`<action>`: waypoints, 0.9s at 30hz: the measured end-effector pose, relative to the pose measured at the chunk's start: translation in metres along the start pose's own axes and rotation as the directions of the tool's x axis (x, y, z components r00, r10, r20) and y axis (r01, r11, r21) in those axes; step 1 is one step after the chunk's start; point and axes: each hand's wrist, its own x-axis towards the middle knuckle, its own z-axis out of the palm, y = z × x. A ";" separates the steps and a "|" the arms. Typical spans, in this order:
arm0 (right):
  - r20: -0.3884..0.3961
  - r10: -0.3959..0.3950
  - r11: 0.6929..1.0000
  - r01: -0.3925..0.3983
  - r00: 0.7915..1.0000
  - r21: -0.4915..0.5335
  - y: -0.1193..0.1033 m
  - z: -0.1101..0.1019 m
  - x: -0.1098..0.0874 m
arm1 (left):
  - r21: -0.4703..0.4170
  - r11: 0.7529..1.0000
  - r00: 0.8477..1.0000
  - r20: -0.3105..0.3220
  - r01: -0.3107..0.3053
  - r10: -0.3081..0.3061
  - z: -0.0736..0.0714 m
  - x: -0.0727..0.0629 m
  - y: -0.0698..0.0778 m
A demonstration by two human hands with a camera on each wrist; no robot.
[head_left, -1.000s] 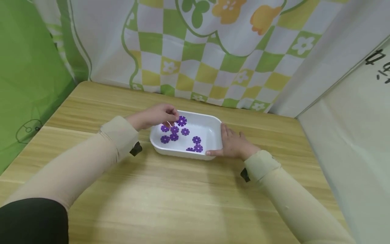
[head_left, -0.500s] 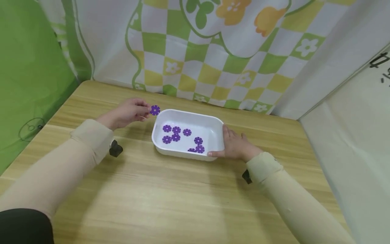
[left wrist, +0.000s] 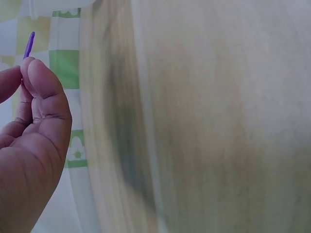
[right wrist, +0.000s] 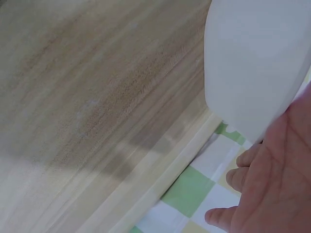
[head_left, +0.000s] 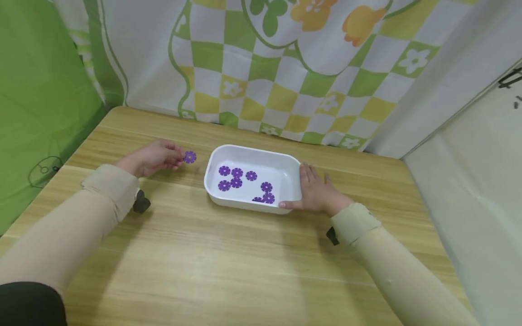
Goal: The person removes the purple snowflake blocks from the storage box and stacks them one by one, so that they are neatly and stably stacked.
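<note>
A purple snowflake building disc (head_left: 189,157) with a notched rim is pinched between the thumb and fingertips of my left hand (head_left: 157,158), left of the white tray (head_left: 254,151). The left wrist view catches this disc (left wrist: 29,44) edge-on, as a thin purple sliver above the fingertips. Several more purple discs (head_left: 251,175) lie on the floor of the tray, mostly towards its left and front. My right hand (head_left: 320,192) rests against the tray's right end, fingers extended along the outside and thumb at the front corner. In the right wrist view its palm (right wrist: 279,179) lies beside the white wall.
A wooden table (head_left: 228,262) carries the tray. Behind its far edge hangs a green, yellow and white checked curtain (head_left: 281,95). Green cloth (head_left: 41,90) covers the left side, and a pale wall (head_left: 481,181) stands at the right.
The left hand has carried the disc from above the tray out past its left end, then a little further left and lower. The right hand has stayed at the tray's right end.
</note>
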 end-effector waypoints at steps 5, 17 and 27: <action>-0.013 -0.011 1.000 0.011 1.000 -0.008 -0.001 0.000 -0.001 | -0.003 1.000 1.000 0.020 0.011 -0.011 0.002 0.000 -0.005; -0.038 -0.038 0.999 0.038 0.999 0.000 0.002 0.005 -0.001 | -0.017 1.000 0.999 0.037 0.008 -0.007 0.005 -0.001 -0.016; -0.112 -0.018 0.997 0.027 0.994 0.077 0.005 0.013 -0.005 | -0.014 1.000 0.999 0.039 0.020 -0.020 0.008 -0.002 -0.018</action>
